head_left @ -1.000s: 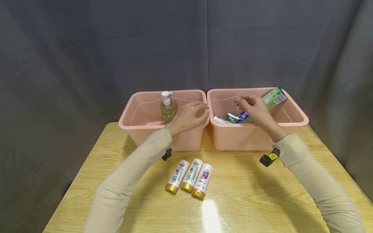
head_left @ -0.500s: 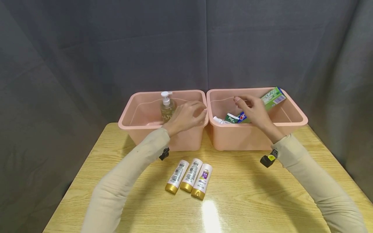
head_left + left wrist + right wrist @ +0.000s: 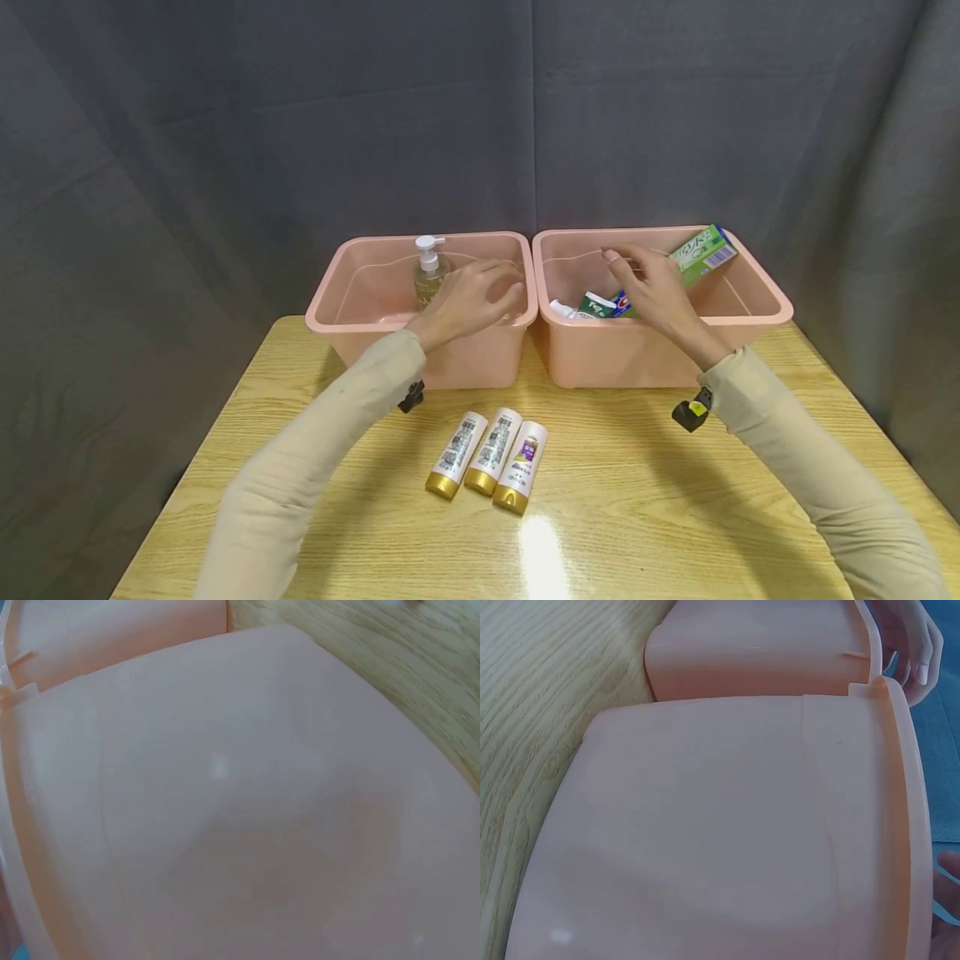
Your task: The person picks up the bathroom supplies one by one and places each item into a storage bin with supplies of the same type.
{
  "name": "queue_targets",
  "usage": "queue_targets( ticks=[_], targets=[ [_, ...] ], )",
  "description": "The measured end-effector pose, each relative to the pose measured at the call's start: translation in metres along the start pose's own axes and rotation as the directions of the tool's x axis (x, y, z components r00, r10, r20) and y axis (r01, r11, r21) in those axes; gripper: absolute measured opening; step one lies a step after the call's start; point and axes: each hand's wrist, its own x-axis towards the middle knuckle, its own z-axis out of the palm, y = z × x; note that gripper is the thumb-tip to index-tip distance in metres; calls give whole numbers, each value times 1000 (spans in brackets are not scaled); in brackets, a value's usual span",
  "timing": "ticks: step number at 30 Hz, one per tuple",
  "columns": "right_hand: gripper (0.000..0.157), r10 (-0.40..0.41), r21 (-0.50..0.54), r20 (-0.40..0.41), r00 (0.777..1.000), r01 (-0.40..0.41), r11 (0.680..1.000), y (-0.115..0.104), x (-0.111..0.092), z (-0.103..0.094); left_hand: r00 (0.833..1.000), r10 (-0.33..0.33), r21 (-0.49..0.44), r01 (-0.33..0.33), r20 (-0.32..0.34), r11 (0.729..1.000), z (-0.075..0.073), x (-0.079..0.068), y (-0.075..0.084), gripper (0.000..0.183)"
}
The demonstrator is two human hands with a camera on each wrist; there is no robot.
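My left hand [image 3: 468, 302] hovers over the right part of the left pink bin [image 3: 420, 350], fingers loosely bent around nothing. Behind it, partly covered, a pump bottle [image 3: 429, 279] with a white head stands in that bin. Above the right pink bin [image 3: 615, 350] is my right hand [image 3: 656, 292], its fingers and thumb curved loosely with nothing held. Below it in the bin lie a green toothpaste box [image 3: 705, 254], partly hidden, and a dark green and white tube [image 3: 597, 305]. The right wrist view catches the left hand [image 3: 913, 645] and the right fingers [image 3: 949, 889] beyond the rims.
Three white tubes with gold caps lie side by side in front of the bins: left tube [image 3: 457, 454], middle tube [image 3: 493, 450], right tube [image 3: 521, 467]. They rest on the wooden table [image 3: 637, 517]. A dark grey curtain [image 3: 450, 117] hangs behind the bins.
My left hand has drifted left, away from the gap between the bins. The right hand has barely moved. Bins and tubes stay where they were.
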Motion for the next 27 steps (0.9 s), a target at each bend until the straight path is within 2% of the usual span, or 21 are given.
queue_targets(
  ticks=[9, 18, 27],
  targets=[
    [50, -36, -50, 61, 997, 39, 998, 0, 0, -2, 1000, -4, 4, 4, -2, 1000, -2, -3, -2, 33],
    [46, -130, -141, 84, 988, 140, 980, -1, 3, 1, 1000, -24, 20, 24, -5, 1000, -6, -9, -4, 39],
    [52, -148, -216, 154, 977, 179, 960, -3, 6, 6, 998, 4, 21, -3, -56, 1000, -10, -15, -7, 37]
  ],
)
